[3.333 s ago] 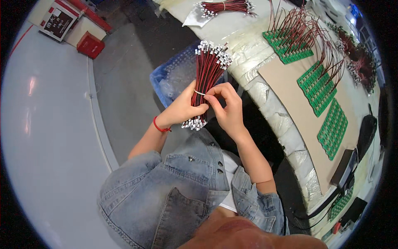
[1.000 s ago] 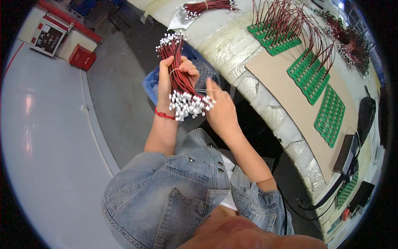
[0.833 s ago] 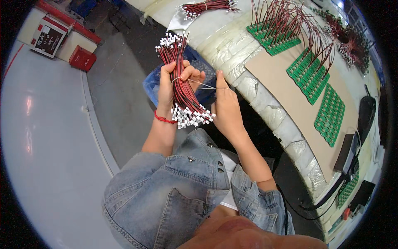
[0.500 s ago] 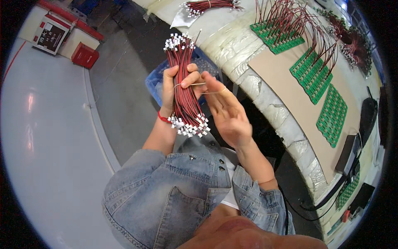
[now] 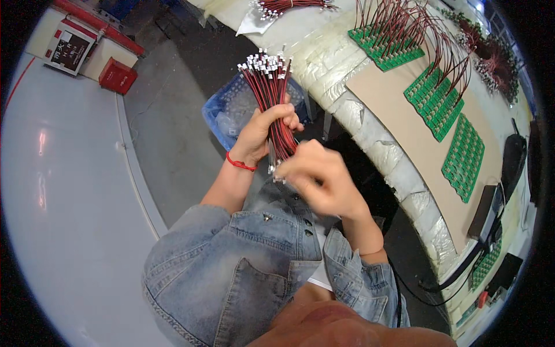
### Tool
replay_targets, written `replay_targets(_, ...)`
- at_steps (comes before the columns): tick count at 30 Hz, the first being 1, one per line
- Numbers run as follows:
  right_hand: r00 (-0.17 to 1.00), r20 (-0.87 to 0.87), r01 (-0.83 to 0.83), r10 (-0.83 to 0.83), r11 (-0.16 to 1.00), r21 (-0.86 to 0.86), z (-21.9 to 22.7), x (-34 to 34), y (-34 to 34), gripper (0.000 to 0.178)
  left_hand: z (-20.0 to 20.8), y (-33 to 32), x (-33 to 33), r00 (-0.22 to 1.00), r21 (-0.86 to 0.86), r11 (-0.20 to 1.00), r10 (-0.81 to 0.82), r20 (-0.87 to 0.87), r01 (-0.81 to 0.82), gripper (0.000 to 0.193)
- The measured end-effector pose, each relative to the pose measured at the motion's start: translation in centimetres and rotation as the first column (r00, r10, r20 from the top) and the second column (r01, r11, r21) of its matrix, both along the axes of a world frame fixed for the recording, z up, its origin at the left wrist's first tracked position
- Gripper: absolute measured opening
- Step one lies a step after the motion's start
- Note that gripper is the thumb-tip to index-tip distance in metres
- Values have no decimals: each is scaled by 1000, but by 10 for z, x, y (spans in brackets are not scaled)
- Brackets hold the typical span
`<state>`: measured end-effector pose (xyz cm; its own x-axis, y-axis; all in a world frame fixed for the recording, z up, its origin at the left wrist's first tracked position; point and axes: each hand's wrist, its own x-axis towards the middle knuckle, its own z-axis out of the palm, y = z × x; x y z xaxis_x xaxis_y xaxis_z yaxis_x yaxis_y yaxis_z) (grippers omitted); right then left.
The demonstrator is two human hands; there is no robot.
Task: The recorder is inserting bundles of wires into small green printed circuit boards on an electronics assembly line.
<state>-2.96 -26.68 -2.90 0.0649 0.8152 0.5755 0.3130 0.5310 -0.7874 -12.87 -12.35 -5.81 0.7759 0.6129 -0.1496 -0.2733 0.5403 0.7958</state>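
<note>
While the left hand [image 5: 259,132] has its fingers clamped round a bundle of red and black wires [image 5: 270,95], I see the right hand [image 5: 326,179] curled and blurred beside its lower end; whether those fingertips pinch anything, I can't tell. From my camera, the bundle overlaps the right part of the blue basket [image 5: 213,120], white connectors [image 5: 266,65] fanned at its top. Right of the basket, a tan sheet [image 5: 425,168] carries green circuit boards [image 5: 433,105]; left of the basket sits a red box [image 5: 118,76].
</note>
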Motion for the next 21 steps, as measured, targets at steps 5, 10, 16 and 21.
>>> replay_targets(5,897,442,0,5,1000,-12,-3,-8,-11,12,-6,41,-7,957,-391,920,123,264,-10,13)
replay_targets(10,843,537,94,-23,990,-104,-23,-9,2,12,21,53,-21,921,-332,922,290,258,-198,17)
replay_targets(16,874,462,222,-153,970,-97,-27,6,10,15,38,70,-42,719,-519,733,59,693,440,13)
replay_targets(21,952,307,27,13,992,-125,-49,-18,21,21,40,70,-36,654,-606,742,310,690,288,14)
